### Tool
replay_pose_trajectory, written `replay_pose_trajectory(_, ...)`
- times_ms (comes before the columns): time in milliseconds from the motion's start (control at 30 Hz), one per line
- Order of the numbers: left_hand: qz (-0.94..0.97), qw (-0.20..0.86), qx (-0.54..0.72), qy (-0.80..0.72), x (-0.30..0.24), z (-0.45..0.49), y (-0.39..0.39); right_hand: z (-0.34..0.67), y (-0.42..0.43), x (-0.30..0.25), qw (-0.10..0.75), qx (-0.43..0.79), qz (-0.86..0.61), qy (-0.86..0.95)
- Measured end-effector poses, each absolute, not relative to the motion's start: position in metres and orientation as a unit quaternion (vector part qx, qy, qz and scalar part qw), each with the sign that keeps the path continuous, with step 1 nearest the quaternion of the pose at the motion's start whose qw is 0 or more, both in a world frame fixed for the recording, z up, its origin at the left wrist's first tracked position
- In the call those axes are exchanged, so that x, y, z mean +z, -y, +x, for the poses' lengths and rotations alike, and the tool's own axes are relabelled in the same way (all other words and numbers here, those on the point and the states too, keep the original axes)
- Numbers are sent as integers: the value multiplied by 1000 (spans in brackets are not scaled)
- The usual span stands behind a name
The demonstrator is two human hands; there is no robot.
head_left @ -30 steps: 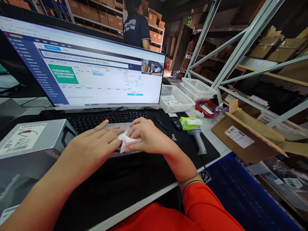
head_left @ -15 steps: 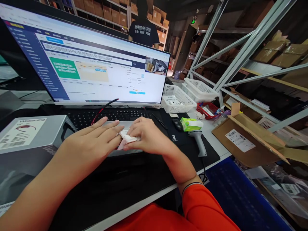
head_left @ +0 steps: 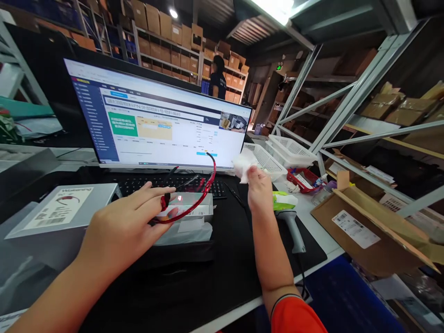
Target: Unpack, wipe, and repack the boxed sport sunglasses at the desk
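Note:
My left hand [head_left: 130, 217] grips a pair of red-framed glasses [head_left: 194, 203] by one end, thumb below and fingers above. The glasses' dark-tipped arms point up and away from me. Under them lies an open grey box [head_left: 204, 206] with printed matter and translucent wrapping [head_left: 197, 231] at its near side. My right hand [head_left: 260, 189] is raised to the right, pinching a crumpled white tissue [head_left: 244, 162] in front of the monitor's lower right corner. Left of my left hand stands a larger grey box [head_left: 100, 196] whose label pictures similar glasses.
A monitor [head_left: 156, 134] and keyboard [head_left: 128, 182] stand behind. To the right are a green tissue pack [head_left: 284, 200], a grey barcode scanner [head_left: 293, 231], white baskets [head_left: 291, 150], a red basket [head_left: 301, 180] and an open carton [head_left: 374, 222]. A person [head_left: 218, 78] is near the far shelves.
My hands have moved apart. My right hand has gone up and right with the tissue, away from the glasses, which now show more fully in my left hand. The view has tilted upward.

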State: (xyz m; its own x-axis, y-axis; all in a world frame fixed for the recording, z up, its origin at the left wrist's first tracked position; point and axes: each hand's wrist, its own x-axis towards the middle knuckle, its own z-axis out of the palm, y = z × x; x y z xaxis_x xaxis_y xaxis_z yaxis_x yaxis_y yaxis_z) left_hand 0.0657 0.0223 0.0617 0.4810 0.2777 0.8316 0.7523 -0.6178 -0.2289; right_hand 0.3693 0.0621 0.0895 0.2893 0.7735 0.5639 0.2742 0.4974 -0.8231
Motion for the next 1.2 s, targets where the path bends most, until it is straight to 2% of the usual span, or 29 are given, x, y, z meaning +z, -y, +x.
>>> replay_pose_trajectory(200, -736, 303, -434, 421, 57, 75, -13, 291, -47, 48, 605, 315, -401, 611)
replay_pose_trajectory(367, -719, 370, -399, 433, 53, 87, -5, 247, -22, 27, 552, 295, -392, 674)
replay_pose_trajectory(467, -713, 388, -382, 443, 52, 95, -2, 241, -16, 28, 581, 333, -398, 627)
replay_pose_trajectory(633, -721, 390, -423, 386, 54, 102, -3, 243, -10, 45, 655, 506, -325, 456)
replay_pose_trajectory(833, -749, 391, -426, 323, 47, 106, -5, 259, -20, 81, 660, 628, -265, 315)
replay_pose_trajectory(967, -765, 383, -411, 315, 44, 105, -5, 251, -19, 69, 699, 594, -265, 297)
replay_pose_trajectory(1200, -743, 364, -443, 345, 50, 99, -4, 222, 5, 33, 735, 360, -325, 474)
